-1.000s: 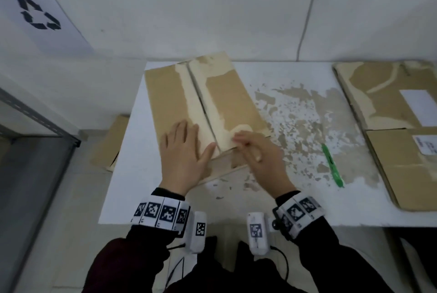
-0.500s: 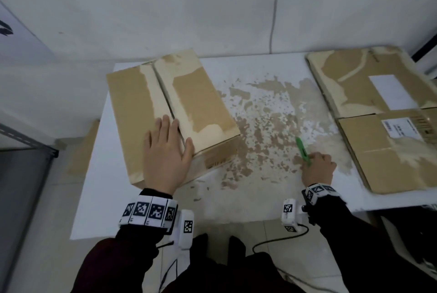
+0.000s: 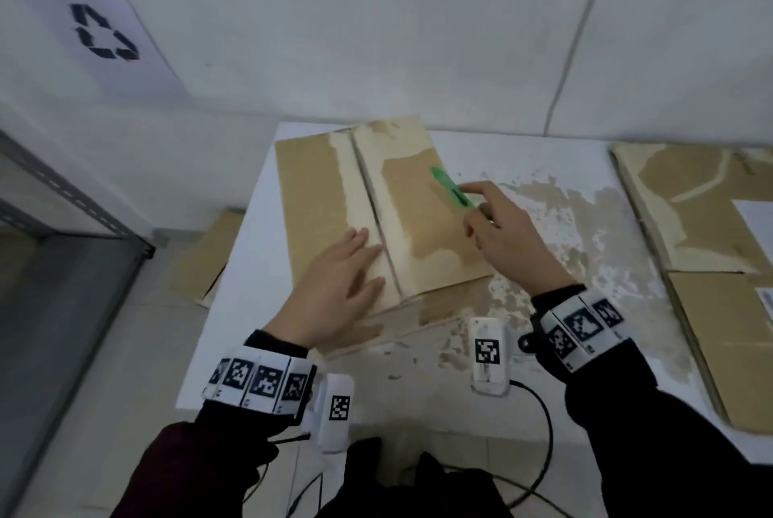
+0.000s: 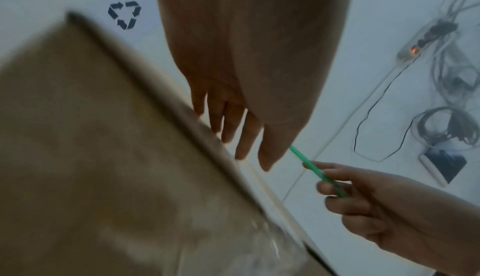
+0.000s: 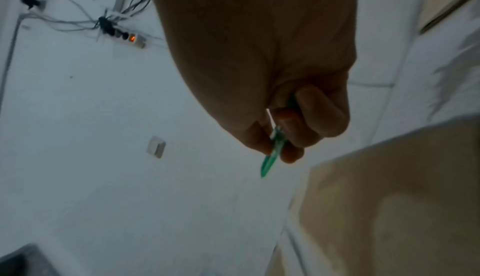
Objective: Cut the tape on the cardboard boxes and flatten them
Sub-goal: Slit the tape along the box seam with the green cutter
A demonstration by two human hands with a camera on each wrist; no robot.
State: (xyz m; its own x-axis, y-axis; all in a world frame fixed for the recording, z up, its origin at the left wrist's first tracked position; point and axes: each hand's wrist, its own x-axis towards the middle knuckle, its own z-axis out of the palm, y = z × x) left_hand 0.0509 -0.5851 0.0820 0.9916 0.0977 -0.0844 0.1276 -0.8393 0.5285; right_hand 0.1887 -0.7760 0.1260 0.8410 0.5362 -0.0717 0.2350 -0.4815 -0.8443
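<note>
Now the right hand point(image 3: 508, 235) has brought the green cutter point(image 3: 451, 185) from the desk point(image 3: 543, 350) over the box point(image 3: 376, 220), its grip pinching the thin, light handle. Left hand point(image 3: 334, 287), fingers straight, presses one stiff flap beside the taped middle seam.

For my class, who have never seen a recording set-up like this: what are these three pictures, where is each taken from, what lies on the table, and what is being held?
No machine here: a person works with bare hands, wearing three cameras. The head view looks down on the table; the wrist views look along each hand. The left hand lies flat, fingers straight, on a taped cardboard box. The right hand holds a green cutter above that box. Flattened cardboard lies at the table's right. The patterned wristbands are markers.
</note>
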